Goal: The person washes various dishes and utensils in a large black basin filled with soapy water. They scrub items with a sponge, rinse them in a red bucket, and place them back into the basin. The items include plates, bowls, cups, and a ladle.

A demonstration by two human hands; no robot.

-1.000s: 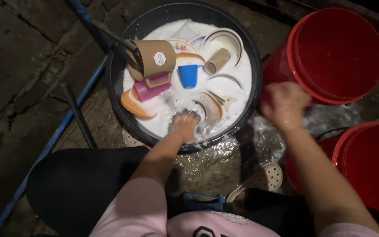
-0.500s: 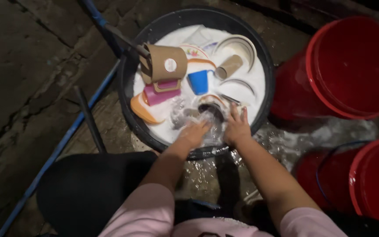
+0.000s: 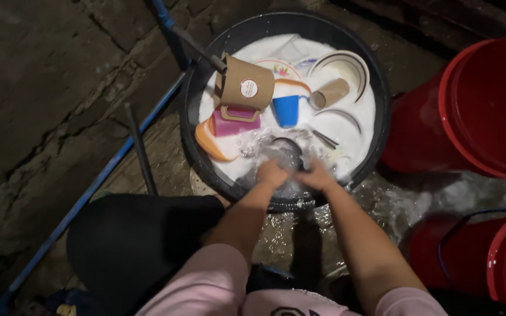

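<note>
I see my left hand [image 3: 272, 174] and right hand [image 3: 314, 175] clasping a round dark dish [image 3: 285, 151] in foamy water at the black plastic basin's [image 3: 197, 146] near edge.

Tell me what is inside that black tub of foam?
In the black tub: white suds, a brown jug, blue cup, pink container, plates, and both hands, left hand, right hand. Whatever lies under the foam is hidden.
</note>
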